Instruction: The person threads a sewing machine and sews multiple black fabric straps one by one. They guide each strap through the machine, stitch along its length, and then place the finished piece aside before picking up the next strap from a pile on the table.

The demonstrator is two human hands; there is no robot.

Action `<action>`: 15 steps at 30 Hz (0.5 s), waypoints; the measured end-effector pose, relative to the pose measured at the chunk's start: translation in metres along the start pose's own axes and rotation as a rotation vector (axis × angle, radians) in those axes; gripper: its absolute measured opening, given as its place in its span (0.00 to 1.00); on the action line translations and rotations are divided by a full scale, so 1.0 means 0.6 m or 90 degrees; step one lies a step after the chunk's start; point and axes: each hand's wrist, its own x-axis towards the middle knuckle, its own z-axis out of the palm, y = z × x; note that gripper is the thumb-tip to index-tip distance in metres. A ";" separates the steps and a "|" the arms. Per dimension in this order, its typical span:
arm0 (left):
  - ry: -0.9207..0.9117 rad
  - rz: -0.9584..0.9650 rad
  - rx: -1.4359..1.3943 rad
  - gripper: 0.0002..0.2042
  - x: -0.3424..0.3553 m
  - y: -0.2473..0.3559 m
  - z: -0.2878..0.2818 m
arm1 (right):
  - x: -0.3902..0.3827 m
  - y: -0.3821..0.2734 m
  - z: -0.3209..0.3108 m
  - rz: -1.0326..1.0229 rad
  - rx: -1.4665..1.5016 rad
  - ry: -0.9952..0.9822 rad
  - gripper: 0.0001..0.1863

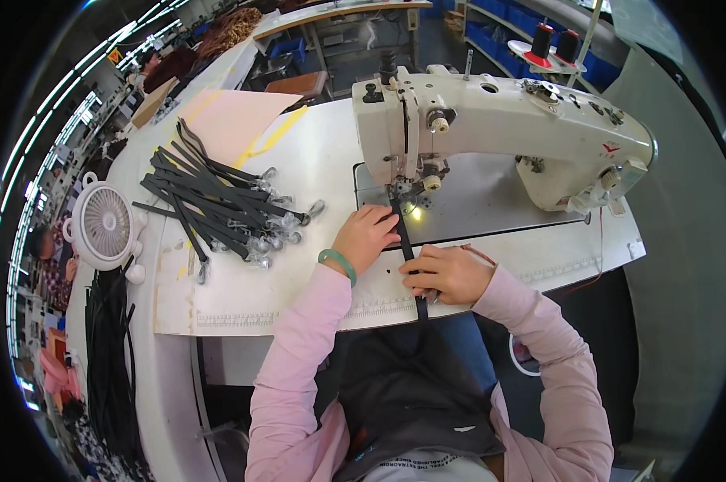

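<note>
A narrow black strap (pixel 402 228) runs from under the needle of the white sewing machine (pixel 491 112) toward me, over the table edge and down to my lap. My left hand (pixel 367 238), with a green bangle (pixel 338 266) at its wrist, lies just left of the needle. Its bent fingertips press on the strap's left side. Nearer to me, my right hand (pixel 450 275) has its fingers curled round the strap. Something small and shiny shows below those fingers, too little of it to name. The machine's lamp lights the metal bed plate (pixel 491 193) beside the needle.
Left of my hands lies a pile of black straps (pixel 210 193) with see-through wrapped ends. Beyond are a pink sheet (pixel 234 120) and a white fan (pixel 104 221). Long black strips (pixel 110 361) hang at the left edge. Thread spools (pixel 542 40) stand behind the machine.
</note>
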 end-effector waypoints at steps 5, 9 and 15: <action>-0.001 0.004 0.001 0.15 0.001 0.001 -0.001 | -0.002 0.001 0.002 0.000 0.015 0.008 0.12; -0.002 0.000 -0.001 0.16 -0.001 0.000 0.001 | -0.001 -0.002 0.000 0.001 0.011 -0.001 0.11; -0.001 0.013 -0.014 0.16 0.000 -0.009 0.004 | -0.006 0.000 0.002 0.006 0.025 -0.012 0.10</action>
